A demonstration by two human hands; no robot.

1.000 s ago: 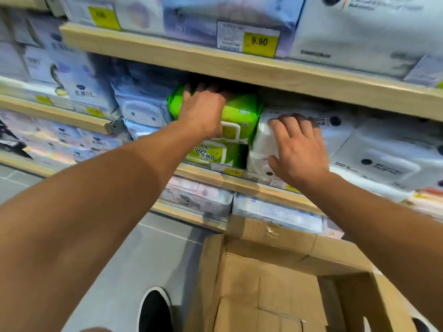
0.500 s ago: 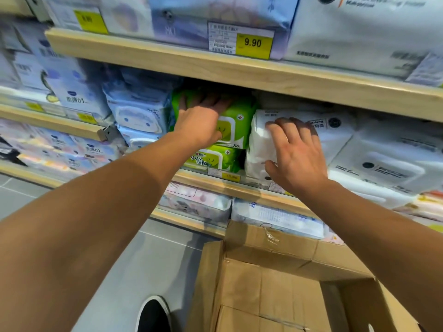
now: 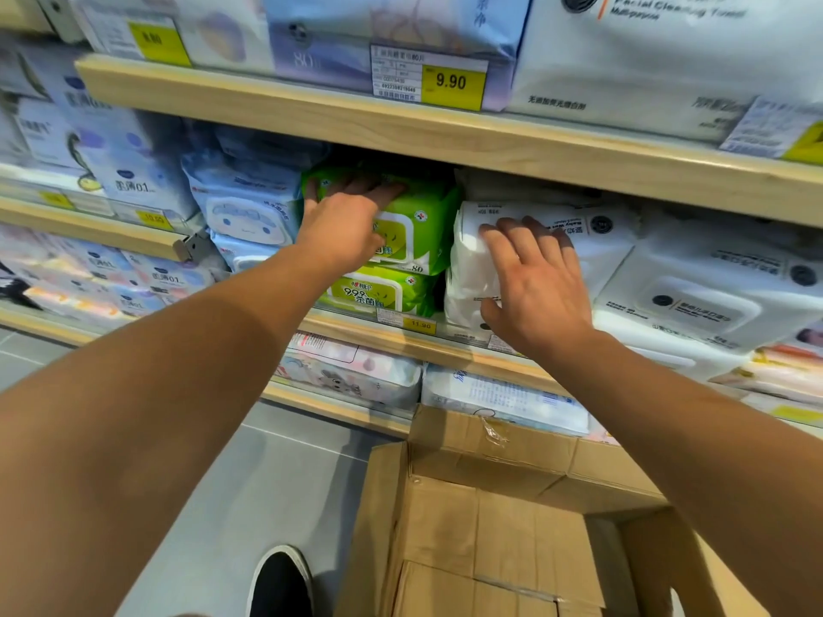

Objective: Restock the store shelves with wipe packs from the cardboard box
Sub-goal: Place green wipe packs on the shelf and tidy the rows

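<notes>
I'm pressing my left hand (image 3: 343,224), fingers spread, flat on the upper green plastic wipe pack (image 3: 418,224), my right hand (image 3: 534,278) spread flat against the white wipe pack (image 3: 472,269) beside it.

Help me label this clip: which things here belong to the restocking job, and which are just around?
Job: left hand, upper green wipe pack, right hand, white wipe pack, cardboard box.
Around: blue wipe packs, 9.90 price tag, shoe.
</notes>
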